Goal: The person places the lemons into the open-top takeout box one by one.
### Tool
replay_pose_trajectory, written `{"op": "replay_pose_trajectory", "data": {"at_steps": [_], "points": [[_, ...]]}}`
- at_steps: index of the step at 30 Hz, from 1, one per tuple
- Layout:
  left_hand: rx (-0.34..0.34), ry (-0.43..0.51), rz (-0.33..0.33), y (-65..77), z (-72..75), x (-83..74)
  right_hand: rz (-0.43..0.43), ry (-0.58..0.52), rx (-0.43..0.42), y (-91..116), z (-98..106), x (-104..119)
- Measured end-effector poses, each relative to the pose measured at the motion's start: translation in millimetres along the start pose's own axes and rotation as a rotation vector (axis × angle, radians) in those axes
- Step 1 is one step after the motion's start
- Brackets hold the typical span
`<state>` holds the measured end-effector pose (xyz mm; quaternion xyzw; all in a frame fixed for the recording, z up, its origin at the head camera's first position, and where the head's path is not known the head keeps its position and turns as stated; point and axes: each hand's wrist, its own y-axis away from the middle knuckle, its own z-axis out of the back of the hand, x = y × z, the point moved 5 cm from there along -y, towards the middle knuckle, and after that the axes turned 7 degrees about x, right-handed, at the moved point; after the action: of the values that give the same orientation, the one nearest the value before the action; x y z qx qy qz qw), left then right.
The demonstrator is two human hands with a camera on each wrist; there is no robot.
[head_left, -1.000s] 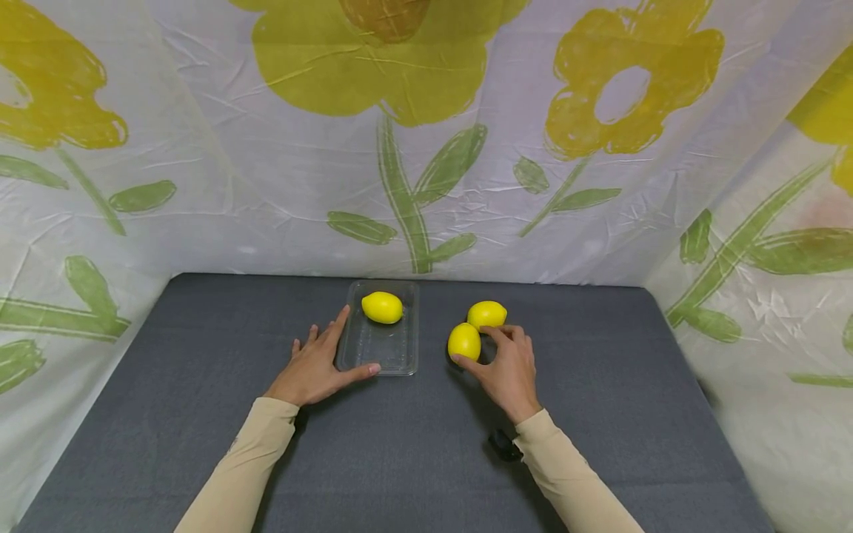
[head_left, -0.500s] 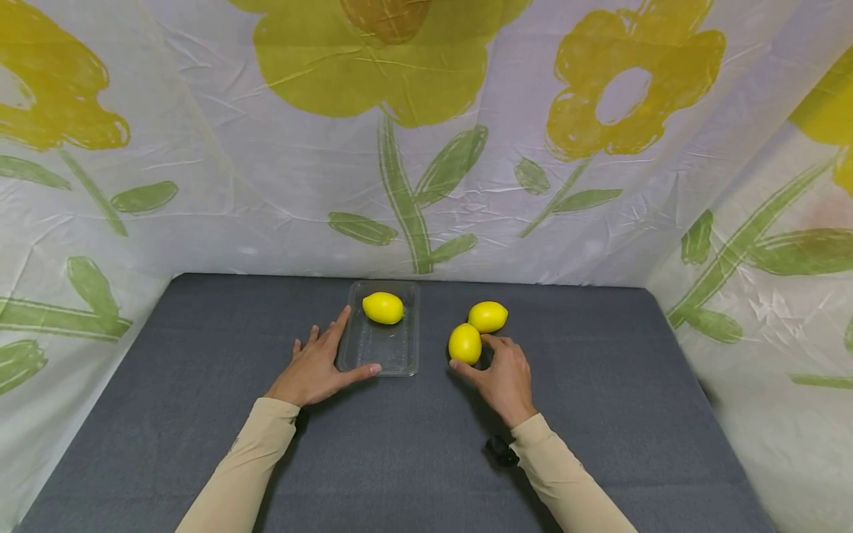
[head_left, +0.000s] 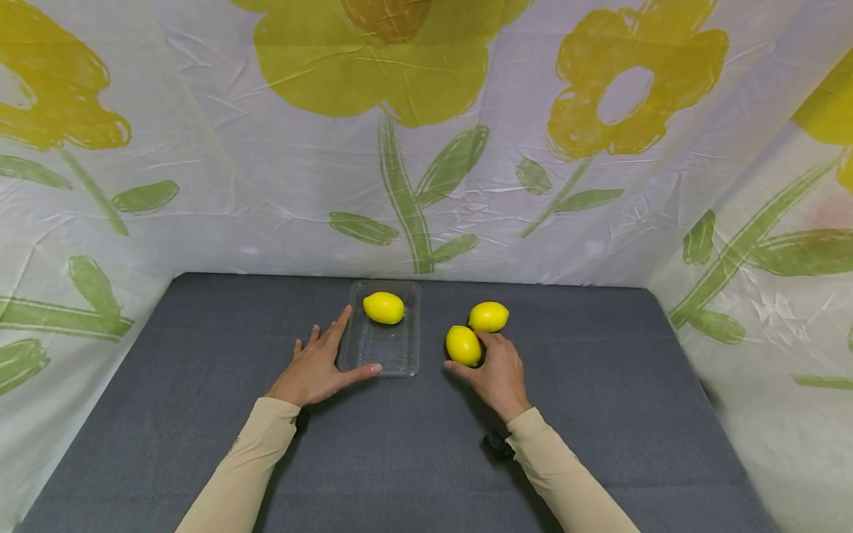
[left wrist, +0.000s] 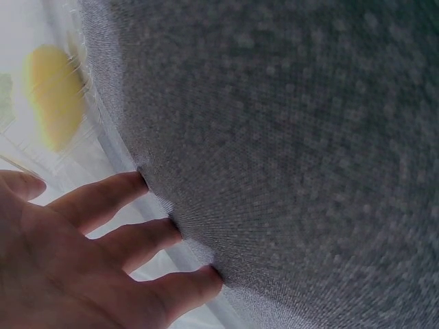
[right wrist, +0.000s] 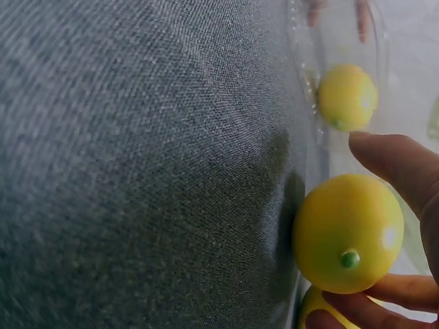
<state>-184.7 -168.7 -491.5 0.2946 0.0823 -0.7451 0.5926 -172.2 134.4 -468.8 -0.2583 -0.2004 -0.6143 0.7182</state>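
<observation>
A clear plastic tray [head_left: 400, 348] lies near the back of the table with one lemon [head_left: 383, 308] in its far part. My left hand [head_left: 313, 374] is spread at the tray's left and front sides, its index finger and thumb touching the rim. In the left wrist view its fingertips [left wrist: 206, 274] rest on the cloth. Right of the tray, a second lemon [head_left: 463, 346] lies between the thumb and fingers of my right hand [head_left: 496, 374]. The right wrist view shows a gap between thumb and that lemon [right wrist: 348, 233], while the fingers touch its other side. Just behind is a third lemon [head_left: 489, 317].
Dark grey cloth [head_left: 400, 459] covers the table. A white curtain [head_left: 280, 185] printed with yellow flowers hangs behind the table and at both sides. A dark device [head_left: 497, 446] sits at my right wrist.
My right hand has shifted slightly left and nearer me, away from the third lemon. The second lemon has turned a little. My left hand and the tray have stayed put.
</observation>
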Motion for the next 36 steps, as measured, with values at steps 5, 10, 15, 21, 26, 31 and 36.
{"op": "replay_pose_trajectory", "data": {"at_steps": [5,10,15,21,26,31,36], "points": [[-0.003,0.004,-0.003,-0.1,0.2,-0.1,-0.004,0.013,0.038,-2,-5,-1],[-0.006,0.006,-0.01,0.2,-0.1,0.0,0.002,0.012,0.059,-3,-8,-1],[-0.004,0.002,-0.008,0.5,-0.8,0.2,-0.006,0.019,0.063,-4,-8,-2],[0.001,0.004,-0.005,0.6,0.1,0.3,-0.027,0.07,0.055,-4,-4,-3],[0.004,0.003,-0.004,0.0,0.9,0.4,-0.015,0.125,0.031,-5,-2,-4],[0.003,0.0,-0.006,0.1,0.6,0.4,-0.001,0.161,0.006,-5,1,-5],[0.003,0.004,-0.008,0.8,0.6,-0.2,0.009,0.173,-0.009,-4,3,-4]]}}
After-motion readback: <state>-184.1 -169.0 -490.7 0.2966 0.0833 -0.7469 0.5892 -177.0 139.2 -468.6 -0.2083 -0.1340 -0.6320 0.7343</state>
